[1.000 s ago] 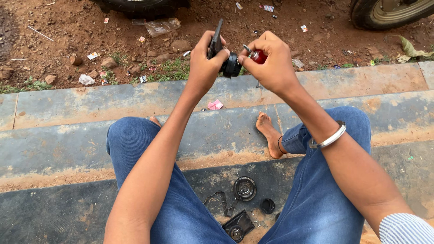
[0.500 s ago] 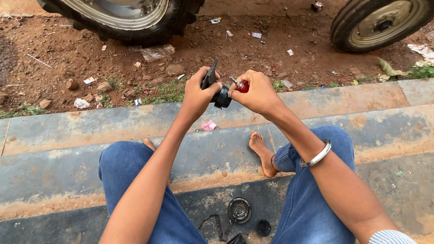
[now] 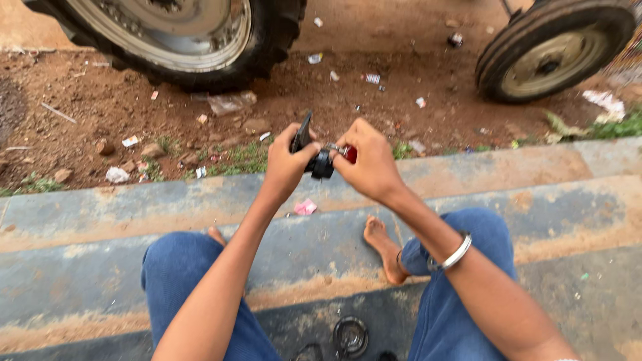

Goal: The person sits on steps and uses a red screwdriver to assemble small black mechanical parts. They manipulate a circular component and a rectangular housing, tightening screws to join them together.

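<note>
My left hand (image 3: 284, 164) grips a black metal part (image 3: 313, 152), a flat plate with a round black body, held up in front of me. My right hand (image 3: 370, 160) is closed around a small tool with a red handle (image 3: 350, 154) whose metal tip meets the black part. A silver bangle (image 3: 455, 253) sits on my right wrist. I sit on painted concrete steps (image 3: 521, 200) in blue jeans, with a bare foot (image 3: 384, 247) on the step below.
Round black parts (image 3: 350, 336) lie on the step between my knees. A pink scrap (image 3: 305, 207) lies on a lower step. Beyond is red dirt with litter, a large tyre (image 3: 200, 40) at left and a smaller wheel (image 3: 552, 53) at right.
The view has tilted upward, showing more of both wheels and less of the parts between my knees. Both hands stay together on the black part and red tool.
</note>
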